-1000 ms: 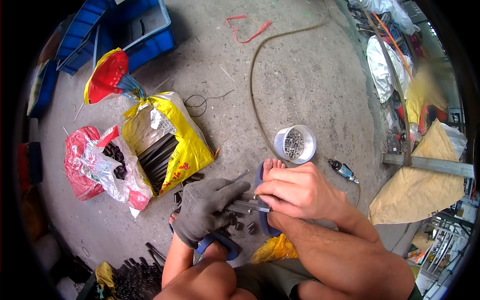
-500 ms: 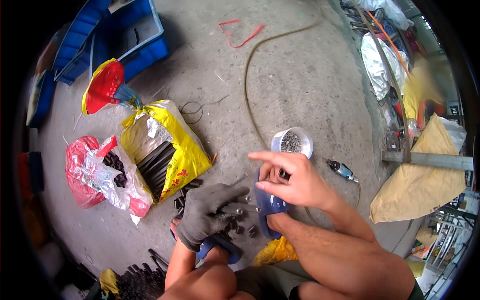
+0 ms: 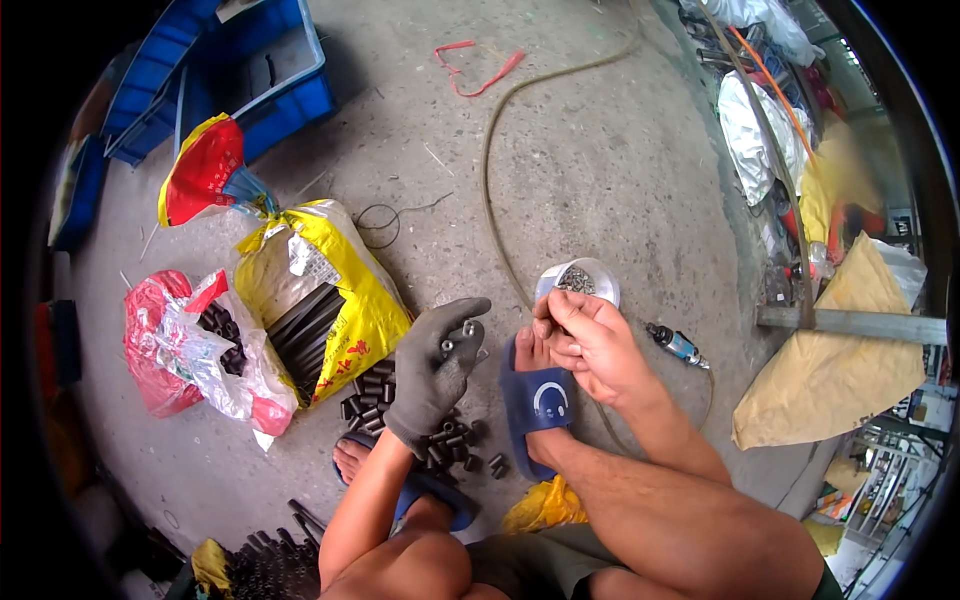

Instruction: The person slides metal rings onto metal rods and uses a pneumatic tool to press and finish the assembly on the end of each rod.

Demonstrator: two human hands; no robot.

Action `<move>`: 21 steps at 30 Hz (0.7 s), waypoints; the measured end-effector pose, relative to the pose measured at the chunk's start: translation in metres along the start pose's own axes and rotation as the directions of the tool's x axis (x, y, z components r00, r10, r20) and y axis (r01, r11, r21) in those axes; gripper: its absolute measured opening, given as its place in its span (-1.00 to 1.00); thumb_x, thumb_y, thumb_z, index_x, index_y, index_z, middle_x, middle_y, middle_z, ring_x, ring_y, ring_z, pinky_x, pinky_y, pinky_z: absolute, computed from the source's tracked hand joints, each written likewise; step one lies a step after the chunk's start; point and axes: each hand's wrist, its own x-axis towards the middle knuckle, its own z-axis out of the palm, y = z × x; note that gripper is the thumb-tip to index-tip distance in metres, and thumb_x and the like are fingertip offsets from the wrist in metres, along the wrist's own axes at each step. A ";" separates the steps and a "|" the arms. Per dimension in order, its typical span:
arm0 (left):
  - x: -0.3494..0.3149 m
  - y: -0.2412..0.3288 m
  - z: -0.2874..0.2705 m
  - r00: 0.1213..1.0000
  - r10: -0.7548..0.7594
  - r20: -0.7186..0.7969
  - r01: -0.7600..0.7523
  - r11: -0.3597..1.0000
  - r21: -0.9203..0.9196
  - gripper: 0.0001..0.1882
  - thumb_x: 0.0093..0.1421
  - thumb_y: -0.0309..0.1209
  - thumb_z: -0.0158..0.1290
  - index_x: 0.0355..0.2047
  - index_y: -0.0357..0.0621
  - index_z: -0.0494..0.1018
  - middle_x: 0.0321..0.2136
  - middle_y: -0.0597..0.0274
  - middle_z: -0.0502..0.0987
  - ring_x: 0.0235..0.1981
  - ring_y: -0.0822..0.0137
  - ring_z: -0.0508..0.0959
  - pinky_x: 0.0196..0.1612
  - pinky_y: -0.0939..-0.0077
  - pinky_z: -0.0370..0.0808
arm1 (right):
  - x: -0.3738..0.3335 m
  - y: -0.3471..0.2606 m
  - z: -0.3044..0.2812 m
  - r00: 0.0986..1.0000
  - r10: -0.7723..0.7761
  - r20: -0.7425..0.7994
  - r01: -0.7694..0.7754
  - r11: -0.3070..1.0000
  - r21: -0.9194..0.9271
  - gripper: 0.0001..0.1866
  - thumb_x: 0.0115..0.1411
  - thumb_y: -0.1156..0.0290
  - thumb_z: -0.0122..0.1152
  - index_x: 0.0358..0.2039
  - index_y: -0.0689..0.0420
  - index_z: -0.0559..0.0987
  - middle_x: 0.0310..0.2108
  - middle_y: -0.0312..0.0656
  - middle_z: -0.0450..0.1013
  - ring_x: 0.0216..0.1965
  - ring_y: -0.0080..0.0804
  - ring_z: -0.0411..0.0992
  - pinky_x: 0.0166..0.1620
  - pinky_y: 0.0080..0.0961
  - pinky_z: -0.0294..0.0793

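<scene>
Black sticks (image 3: 308,335) sit in a yellow bag (image 3: 382,308), silver bits (image 3: 576,280) in a tub (image 3: 609,290), the left hand (image 3: 435,370) holds metal pieces (image 3: 447,346), and the right hand (image 3: 597,345) pinches what I can't tell.

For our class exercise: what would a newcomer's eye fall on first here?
The yellow sack of dark rods, left of centre, probably catches it first. Then come the grey-gloved left hand near the centre, the bare right hand beside it, and a blue crate, upper left.
</scene>
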 end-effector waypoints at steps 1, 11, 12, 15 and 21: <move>0.000 -0.001 -0.002 0.999 0.039 0.000 -0.039 0.994 0.101 -0.77 0.31 -0.55 0.16 -0.04 -0.20 0.63 -0.14 0.13 0.69 -0.16 0.28 0.63 -0.06 0.42 0.56 | 0.002 -0.001 0.004 1.000 0.003 0.003 -0.003 1.000 -0.001 -0.74 0.52 0.26 0.10 -0.11 0.21 0.58 -0.36 -0.31 0.51 -0.59 -0.81 0.14 -0.56 -0.82 0.12; 0.002 0.003 -0.022 0.996 -0.012 -0.093 0.007 0.999 -0.052 -0.80 0.35 -0.52 0.08 -0.05 -0.19 0.60 0.00 0.02 0.64 0.11 0.09 0.57 0.22 0.30 0.44 | 0.017 0.038 -0.012 0.995 -0.100 0.005 0.090 0.878 -0.469 -0.78 0.45 0.39 0.17 0.05 0.16 0.50 -0.21 -0.26 0.55 -0.34 -0.62 0.48 -0.27 -0.72 0.48; 0.006 0.005 -0.027 0.996 0.078 -0.047 -0.072 0.989 0.126 -0.80 0.37 -0.51 0.08 -0.05 -0.18 0.60 -0.02 0.04 0.65 0.12 0.09 0.57 0.23 0.28 0.43 | 0.019 0.039 -0.015 1.000 -0.007 0.028 0.020 0.873 -0.488 -0.70 0.39 0.48 0.22 0.10 0.18 0.48 -0.09 -0.15 0.58 -0.24 -0.55 0.57 -0.19 -0.64 0.57; 0.011 0.002 -0.034 0.981 0.193 0.025 -0.189 0.919 0.345 -0.80 0.40 -0.49 0.08 -0.02 -0.16 0.61 -0.13 0.17 0.69 -0.06 0.29 0.61 0.09 0.39 0.49 | 0.019 0.055 -0.011 0.965 -0.248 0.089 0.238 0.681 -0.692 -0.56 0.31 0.64 0.24 0.19 0.24 0.44 0.01 -0.14 0.57 -0.05 -0.42 0.62 -0.08 -0.55 0.66; 0.000 0.019 -0.039 0.938 -0.310 0.154 0.322 0.945 -0.059 -0.75 0.40 -0.54 0.08 0.05 -0.19 0.61 -0.22 0.31 0.68 -0.32 0.58 0.50 -0.22 0.63 0.47 | 0.011 0.061 -0.013 0.877 -0.386 0.287 0.460 0.495 -0.737 -0.56 0.11 0.66 0.50 0.03 0.27 0.64 -0.09 -0.12 0.64 -0.04 -0.47 0.64 -0.04 -0.54 0.67</move>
